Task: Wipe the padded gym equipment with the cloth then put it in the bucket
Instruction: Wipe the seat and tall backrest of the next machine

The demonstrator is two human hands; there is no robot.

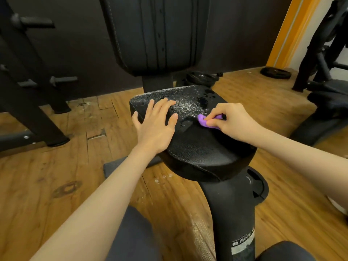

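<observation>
A black padded seat (195, 147) stands on a black post in the middle of the view. Its far half is speckled with water droplets. My left hand (156, 123) lies flat on the seat's left side, fingers spread and straight. My right hand (231, 119) grips a small bunched purple cloth (204, 122) and holds it against the seat's right part, near the wet patch. Most of the cloth is hidden inside my fingers. An upright black back pad (158, 32) rises behind the seat. No bucket can be seen.
The floor (56, 176) is worn wooden planks. A black rack with pegs (28, 81) stands at the left. Weight plates (202, 78) lie behind the seat, another plate (275, 72) at the back right. A second black machine (327, 87) fills the right edge. My knees show at the bottom.
</observation>
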